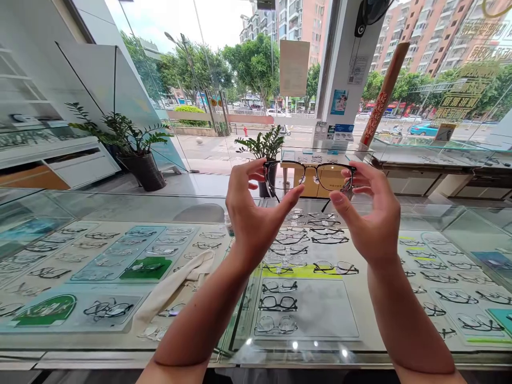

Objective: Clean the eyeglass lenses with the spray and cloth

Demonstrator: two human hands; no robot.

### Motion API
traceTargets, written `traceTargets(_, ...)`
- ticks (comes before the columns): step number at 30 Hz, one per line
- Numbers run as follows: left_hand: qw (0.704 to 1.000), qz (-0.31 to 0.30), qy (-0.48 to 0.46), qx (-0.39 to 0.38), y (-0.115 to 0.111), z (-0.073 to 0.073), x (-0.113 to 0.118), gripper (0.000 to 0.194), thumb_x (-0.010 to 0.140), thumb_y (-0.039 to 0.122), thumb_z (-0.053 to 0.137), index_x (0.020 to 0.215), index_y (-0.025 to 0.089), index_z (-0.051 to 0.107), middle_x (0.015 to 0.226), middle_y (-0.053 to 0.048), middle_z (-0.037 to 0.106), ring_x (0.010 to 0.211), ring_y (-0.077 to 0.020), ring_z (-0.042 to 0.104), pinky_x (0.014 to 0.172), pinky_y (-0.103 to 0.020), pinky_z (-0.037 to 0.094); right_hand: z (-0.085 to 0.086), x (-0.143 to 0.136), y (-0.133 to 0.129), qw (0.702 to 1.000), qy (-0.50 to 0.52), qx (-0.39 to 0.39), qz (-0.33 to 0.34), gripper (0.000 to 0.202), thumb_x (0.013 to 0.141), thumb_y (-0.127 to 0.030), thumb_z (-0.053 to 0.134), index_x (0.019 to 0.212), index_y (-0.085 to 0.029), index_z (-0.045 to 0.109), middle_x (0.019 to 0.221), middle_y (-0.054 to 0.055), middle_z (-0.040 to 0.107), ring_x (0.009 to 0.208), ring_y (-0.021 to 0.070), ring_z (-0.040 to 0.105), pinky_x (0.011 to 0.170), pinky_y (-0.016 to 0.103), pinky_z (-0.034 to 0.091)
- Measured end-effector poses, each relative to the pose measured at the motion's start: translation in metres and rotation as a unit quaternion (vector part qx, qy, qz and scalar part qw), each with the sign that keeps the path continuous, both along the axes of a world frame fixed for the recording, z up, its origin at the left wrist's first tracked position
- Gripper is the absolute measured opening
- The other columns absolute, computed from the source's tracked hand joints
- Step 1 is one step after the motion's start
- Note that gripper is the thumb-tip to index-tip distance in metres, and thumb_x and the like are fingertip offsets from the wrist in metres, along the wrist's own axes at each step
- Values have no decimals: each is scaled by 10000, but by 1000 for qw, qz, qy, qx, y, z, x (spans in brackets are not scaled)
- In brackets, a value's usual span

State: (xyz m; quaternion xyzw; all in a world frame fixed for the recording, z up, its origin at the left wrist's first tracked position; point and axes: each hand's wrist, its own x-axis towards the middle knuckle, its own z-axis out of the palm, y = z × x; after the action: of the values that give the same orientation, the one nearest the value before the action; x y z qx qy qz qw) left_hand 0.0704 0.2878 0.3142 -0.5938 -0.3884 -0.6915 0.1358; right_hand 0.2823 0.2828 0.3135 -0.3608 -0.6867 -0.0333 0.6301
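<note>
A pair of dark-rimmed eyeglasses [311, 166] is held up above the glass counter, its lenses facing forward and back. My left hand [256, 205] grips the left end of the frame, thumb below near the lens and index finger on top. At the right end, my right hand [370, 208] pinches the frame between fingers and thumb. The temples hang partly in view beneath the lenses. Under both forearms lie rows of glasses, among them a black-rimmed pair [279, 303] on a pale tray [328, 320].
A beige cloth [172, 290] lies on the left part of the counter beside a small bottle [229, 224]. Green trays [146, 268] hold glasses. Potted plants [149, 172] and a window stand beyond the counter.
</note>
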Motion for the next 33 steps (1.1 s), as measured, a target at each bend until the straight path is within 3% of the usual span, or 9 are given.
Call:
traceTargets(9, 1000, 20, 11, 13, -2, -1, 0, 665, 787, 508, 940, 1313, 259, 619, 1150, -62, 706, 1032, -240, 696, 892, -417, 615, -2, 1, 1, 1000, 4, -11, 7, 555, 956, -530, 784, 1447, -324, 629, 1316, 99, 764, 1187, 328, 739, 954, 556, 638)
traceTargets(15, 999, -34, 4, -10, -1, -4, 4, 660, 874, 457, 875, 1419, 304, 535, 1280, -68, 673, 1122, -230, 716, 993, -425, 645, -6, 0, 9, 997, 21, -28, 73, 567, 980, -508, 760, 1484, -329, 570, 1360, 100, 723, 1260, 302, 714, 1071, 563, 631)
traceTargets(33, 1000, -20, -16, 5, -1, -3, 3, 671, 815, 495, 926, 1352, 274, 588, 1191, -56, 677, 1018, -210, 698, 902, -401, 612, -7, 2, 13, 994, 35, -54, 93, 543, 963, -526, 774, 1429, -307, 601, 1274, 89, 729, 1173, 289, 724, 1038, 532, 613)
